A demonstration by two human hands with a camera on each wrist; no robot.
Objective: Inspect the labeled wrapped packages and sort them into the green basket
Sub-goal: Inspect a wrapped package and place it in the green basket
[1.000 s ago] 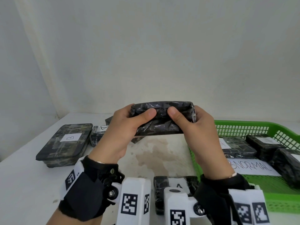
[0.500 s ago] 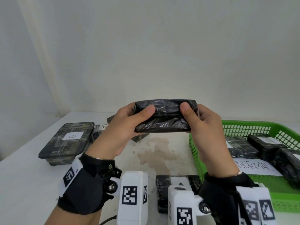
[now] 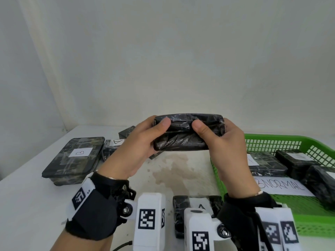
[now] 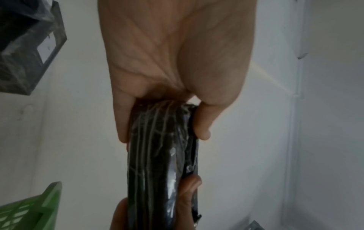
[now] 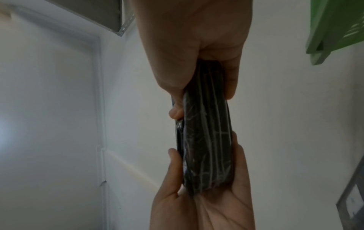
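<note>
A black wrapped package [image 3: 183, 134] [image 4: 161, 163] [image 5: 206, 140] is held up above the table, edge-on to me, its label side out of sight. My left hand [image 3: 143, 140] grips its left end, thumb on the near face and fingers behind. My right hand [image 3: 223, 140] grips the right end in the same way. The green basket [image 3: 293, 142] stands on the table at the right, just beside my right hand, and holds several wrapped packages [image 3: 262, 163] and a paper sign [image 3: 282, 185].
On the white table [image 3: 27, 196], a large package labelled B [image 3: 76, 156] lies at the left with an A package [image 3: 114, 147] behind it. Another A package [image 3: 197, 209] lies near the front, under my wrists. A brown stain [image 3: 174, 165] marks the middle.
Both hands have tilted the package so that its edge faces me, and raised it slightly. My right thumb has slid along the near face.
</note>
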